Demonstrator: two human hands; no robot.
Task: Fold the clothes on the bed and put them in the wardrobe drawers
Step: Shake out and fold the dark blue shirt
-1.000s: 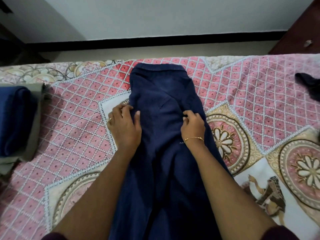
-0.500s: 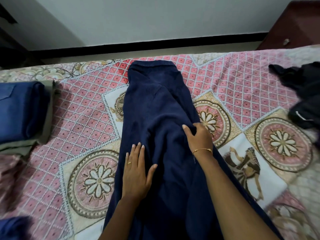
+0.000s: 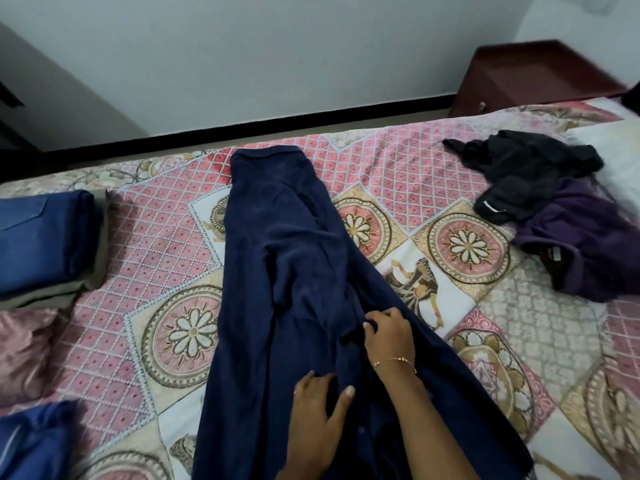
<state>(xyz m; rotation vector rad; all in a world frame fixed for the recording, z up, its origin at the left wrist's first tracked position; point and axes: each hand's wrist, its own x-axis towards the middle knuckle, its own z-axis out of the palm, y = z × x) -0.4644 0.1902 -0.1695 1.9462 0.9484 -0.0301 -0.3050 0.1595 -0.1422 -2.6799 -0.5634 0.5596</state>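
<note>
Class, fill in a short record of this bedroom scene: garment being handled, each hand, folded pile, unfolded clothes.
Garment being handled: navy garment, laid lengthwise on the bedspread
Left hand: fingers spread on it
Right hand: fingers curled into its fabric
Folded pile: blue and olive stack, far left
Unfolded: black clothes and purple garment, right

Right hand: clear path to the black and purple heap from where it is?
Probably yes. The right hand is pinching the navy garment, so it must let go first. Only bare bedspread lies between it and the black and purple heap; reach looks long.
</note>
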